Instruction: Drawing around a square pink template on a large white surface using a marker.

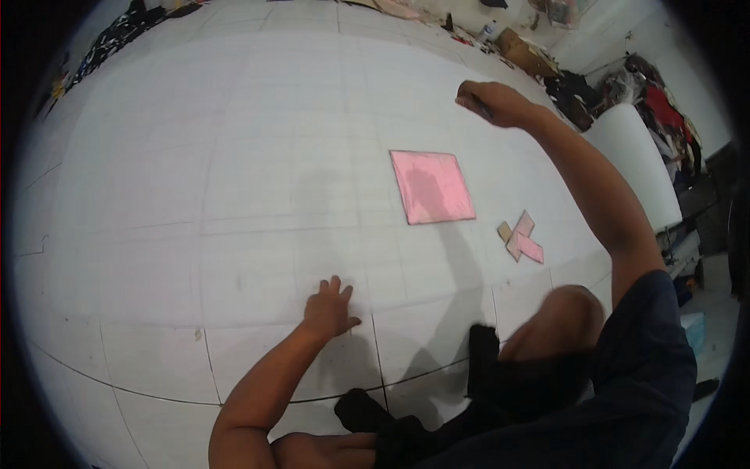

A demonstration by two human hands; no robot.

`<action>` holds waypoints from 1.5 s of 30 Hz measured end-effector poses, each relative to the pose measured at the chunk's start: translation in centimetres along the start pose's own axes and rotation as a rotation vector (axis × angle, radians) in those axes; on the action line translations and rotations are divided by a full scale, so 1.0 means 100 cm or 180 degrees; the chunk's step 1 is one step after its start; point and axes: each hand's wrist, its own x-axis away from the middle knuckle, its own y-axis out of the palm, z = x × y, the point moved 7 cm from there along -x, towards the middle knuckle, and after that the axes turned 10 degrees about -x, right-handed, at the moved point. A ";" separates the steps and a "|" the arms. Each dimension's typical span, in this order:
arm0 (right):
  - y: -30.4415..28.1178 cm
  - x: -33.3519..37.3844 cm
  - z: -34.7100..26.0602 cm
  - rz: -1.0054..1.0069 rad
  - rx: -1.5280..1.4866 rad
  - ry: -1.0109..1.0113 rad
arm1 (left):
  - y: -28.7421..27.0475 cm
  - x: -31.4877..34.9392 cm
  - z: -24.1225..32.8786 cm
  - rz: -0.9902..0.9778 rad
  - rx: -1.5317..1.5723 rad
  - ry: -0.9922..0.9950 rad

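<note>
A broad white sheet with faint straight lines lies spread over the tiled floor. Its near edge is under my left hand, which has its fingers spread and touches or hovers just above it. Over the sheet's right side, my right hand is closed around something small and dark that I cannot make out. Between the hands lies a flat pink square with dark edges. Nearer my knee, a few small pink strips cross each other, with a tan piece beside them.
A thick white roll stands at the right, past my right arm. Behind it are heaped cloths and bags. A brown cardboard box and a bottle sit along the far wall. Dark patterned fabric lies at the far left.
</note>
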 end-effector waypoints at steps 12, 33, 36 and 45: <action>0.109 0.135 0.065 -0.0953 -0.0231 0.0763 | -0.010 0.016 -0.006 0.0037 0.0335 0.0101; 0.314 0.186 0.163 0.0730 -0.1765 0.0485 | -0.180 -0.044 -0.049 0.0535 -0.0199 -0.0883; 0.335 0.162 0.159 0.0671 -0.1715 0.0694 | -0.186 -0.065 -0.063 0.0350 -0.0190 -0.1146; 0.357 0.154 0.161 0.1313 -0.1672 0.0890 | -0.137 -0.213 -0.002 0.0962 0.0379 -0.1271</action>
